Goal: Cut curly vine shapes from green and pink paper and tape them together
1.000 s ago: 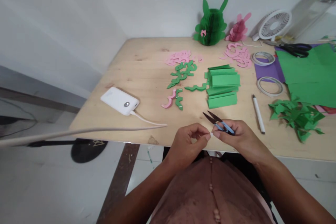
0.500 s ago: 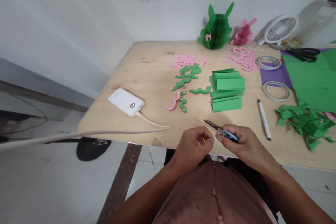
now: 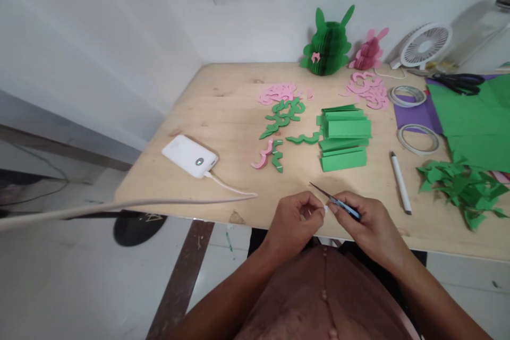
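At the table's front edge, my left hand (image 3: 292, 219) is closed in a pinch on a small white piece (image 3: 325, 209), too small to identify. My right hand (image 3: 374, 226) is wrapped round blue-handled scissors (image 3: 345, 207), their blades pointing up and left over the wood. Its thumb and fingertip meet the same white piece, so both hands are nearly touching. Beyond them lie a wavy pink paper strip (image 3: 263, 155), a wavy green strip (image 3: 277, 156) and accordion-folded green paper (image 3: 346, 128).
A white power bank (image 3: 189, 155) with a cable lies left. Tape rolls (image 3: 419, 139), a white pen (image 3: 400, 183) and green scraps (image 3: 464, 188) are on the right. Behind stand a green honeycomb paper figure (image 3: 330, 45), a pink one (image 3: 368, 53) and a small fan (image 3: 426, 45).
The scissors have turned slightly in my right hand, and their blades look closer together. More of the white piece shows between my fingertips. Table objects stay in place.
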Demonstrator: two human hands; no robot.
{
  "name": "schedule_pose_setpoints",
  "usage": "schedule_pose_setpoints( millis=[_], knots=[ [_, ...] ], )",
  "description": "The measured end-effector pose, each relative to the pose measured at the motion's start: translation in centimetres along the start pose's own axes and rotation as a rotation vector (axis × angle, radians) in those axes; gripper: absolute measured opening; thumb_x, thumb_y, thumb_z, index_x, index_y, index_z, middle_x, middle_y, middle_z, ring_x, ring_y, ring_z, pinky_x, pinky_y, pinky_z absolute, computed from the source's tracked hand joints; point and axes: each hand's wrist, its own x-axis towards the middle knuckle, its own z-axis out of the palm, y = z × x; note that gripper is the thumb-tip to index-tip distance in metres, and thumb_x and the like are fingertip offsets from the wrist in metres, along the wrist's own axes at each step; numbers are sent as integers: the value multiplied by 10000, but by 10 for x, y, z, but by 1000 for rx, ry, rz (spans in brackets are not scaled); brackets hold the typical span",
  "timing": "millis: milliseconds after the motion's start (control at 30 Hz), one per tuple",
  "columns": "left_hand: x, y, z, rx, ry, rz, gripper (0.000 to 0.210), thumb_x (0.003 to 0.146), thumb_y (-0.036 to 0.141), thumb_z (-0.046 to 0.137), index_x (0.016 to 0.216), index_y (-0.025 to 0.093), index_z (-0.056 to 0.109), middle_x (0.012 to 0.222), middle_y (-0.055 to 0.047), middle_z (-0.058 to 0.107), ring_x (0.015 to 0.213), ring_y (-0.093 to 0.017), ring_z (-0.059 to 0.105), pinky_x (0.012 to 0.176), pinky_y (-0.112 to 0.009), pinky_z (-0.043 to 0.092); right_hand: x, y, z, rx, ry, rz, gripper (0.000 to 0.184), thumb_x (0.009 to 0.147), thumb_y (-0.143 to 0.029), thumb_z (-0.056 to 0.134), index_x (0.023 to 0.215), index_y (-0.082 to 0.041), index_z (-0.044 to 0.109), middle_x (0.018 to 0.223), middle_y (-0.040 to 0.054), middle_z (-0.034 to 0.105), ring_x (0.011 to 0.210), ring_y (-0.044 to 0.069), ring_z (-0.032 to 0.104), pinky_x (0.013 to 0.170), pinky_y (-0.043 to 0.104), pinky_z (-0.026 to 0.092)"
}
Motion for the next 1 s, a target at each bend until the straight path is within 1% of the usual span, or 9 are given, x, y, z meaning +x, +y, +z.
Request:
schedule_pose_setpoints(
  millis=[200,367,433,467,533,600,667,800,1000],
  knots=[
    [2,-3,0,-26,1,20,92,719,217,615,655,154,637,611,6,603,594,-115,515,591,-218,405,-1,4,6,9,37,-12,293,894,-411,502,807,-196,681,686,14,633,620,159,546,576,257,413],
    [3,-1,0,-71,10,-9,101,701,220,634,626,154,622,588,17,579,584,-108,500,587,-217,388,0,6,9,-3,104,36,309,879,-448,527,984,-201,680,878,51,702,770,202,611,637,270,443],
    [3,1,-1,-131,24,-33,113,698,234,649,624,152,622,578,21,573,576,-102,490,586,-217,379,0,5,7,51,128,38,312,877,-454,535,983,-201,684,918,54,699,815,206,612,665,269,448],
    [3,2,-1,-171,40,-41,124,697,248,659,627,151,625,584,18,581,582,-103,497,594,-219,384,0,4,6,93,137,37,317,879,-462,534,966,-200,690,901,50,691,808,199,608,670,266,448],
    [4,4,-1,-256,85,-50,148,699,280,676,641,150,634,606,3,610,605,-113,526,622,-229,409,-3,5,4,196,150,57,361,888,-495,513,936,-192,703,750,26,639,692,166,573,614,254,429],
    [5,5,0,-338,135,-58,161,703,300,687,662,152,638,625,-10,638,621,-120,554,652,-241,438,-6,8,6,306,156,110,430,902,-536,469,918,-180,710,582,-14,502,543,129,471,517,242,368],
    [6,5,1,-401,174,-72,168,704,306,700,681,153,636,618,-10,647,613,-120,568,667,-247,459,-11,13,10,410,152,166,474,907,-559,441,900,-170,712,544,-29,420,495,113,391,471,236,312],
    [8,3,5,-478,208,-86,185,699,316,726,705,153,637,635,-12,672,625,-125,603,697,-262,488,-18,18,19,574,167,283,452,870,-586,485,857,-188,699,594,-12,451,500,114,360,439,226,295],
    [9,-3,9,-562,189,-91,204,710,329,736,744,151,642,697,-23,701,659,-132,630,737,-285,505,-22,11,27,667,121,313,398,837,-570,554,849,-188,663,584,-22,448,498,103,340,423,213,268]
  ],
)
